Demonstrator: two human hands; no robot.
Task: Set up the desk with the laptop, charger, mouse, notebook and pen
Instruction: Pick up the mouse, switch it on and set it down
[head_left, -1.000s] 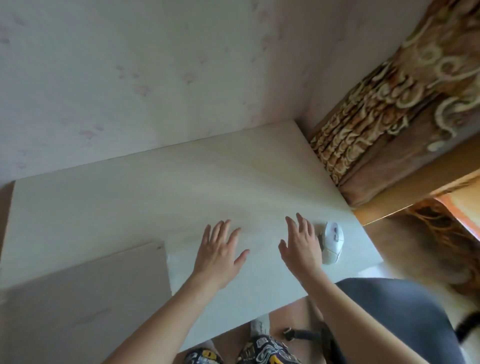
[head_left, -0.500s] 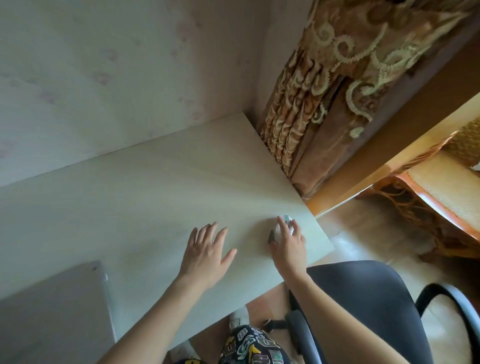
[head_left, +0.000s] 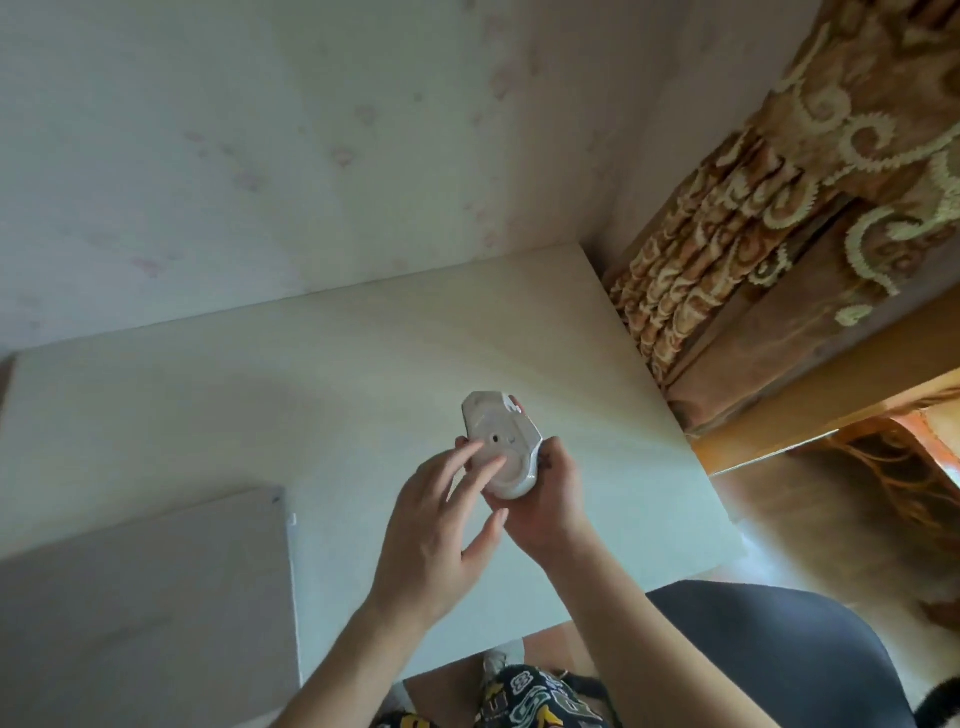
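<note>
A white mouse is held up over the pale desk, turned so its underside faces me. My right hand grips it from below and the right side. My left hand has its fingers spread, with two fingertips resting on the mouse's underside. A closed grey laptop lies on the desk at the lower left. No charger, notebook or pen is in view.
The desk stands against a pale wall. A patterned brown curtain hangs at the desk's right end. A dark office chair is below me at the lower right, over a wooden floor.
My right hand has lifted the mouse off the desk's right part and flipped it underside up. My left hand left the desk and came onto the mouse.
</note>
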